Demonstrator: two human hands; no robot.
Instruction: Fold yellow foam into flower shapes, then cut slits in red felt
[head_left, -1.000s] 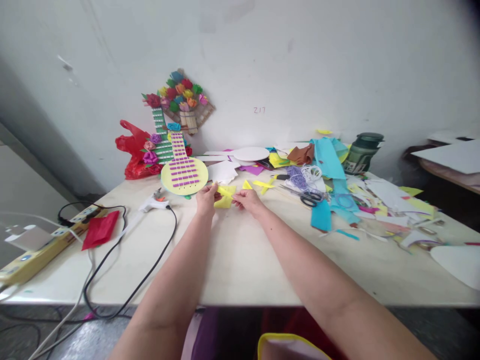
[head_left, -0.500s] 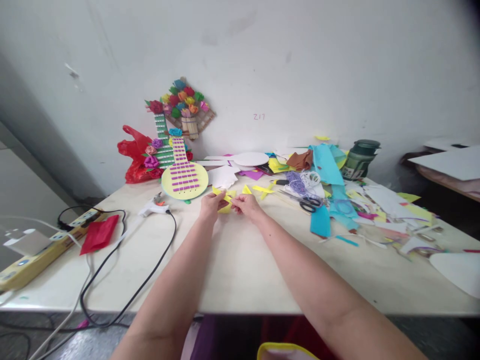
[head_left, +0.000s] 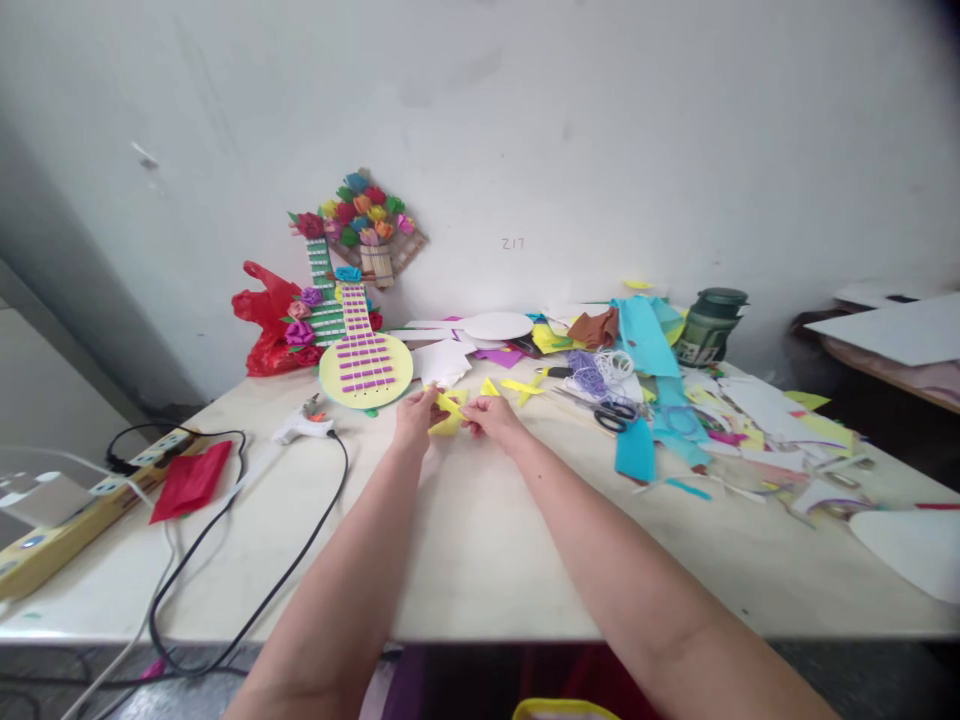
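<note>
Between my two hands stretches a yellow paper strip [head_left: 451, 405], small and slightly blurred. My left hand [head_left: 415, 416] pinches its left end, thumb and fingers together. At the other end the fingertips of my right hand [head_left: 492, 414] close on it. More yellow paper lies just below and behind the strip, partly covered by the fingers. Beyond my right hand are a folded yellow piece [head_left: 489, 387] and crossed yellow strips [head_left: 527, 387]. White paper [head_left: 441, 362] lies behind my left hand, beside a yellow guitar-shaped cutout [head_left: 365, 370] with purple rows.
A white glue gun [head_left: 301, 430] with a black cord lies left, near a red packet [head_left: 191, 480] and a power strip [head_left: 30, 548]. Scissors [head_left: 611, 412], purple yarn [head_left: 589, 372], blue paper [head_left: 634, 450] and scraps crowd the right. A green bottle [head_left: 709, 328] stands by the wall.
The camera view has tilted slightly, so the table sits a little lower in the picture. Both hands keep hold of the yellow strip, whose angle between the fingers has shifted slightly.
</note>
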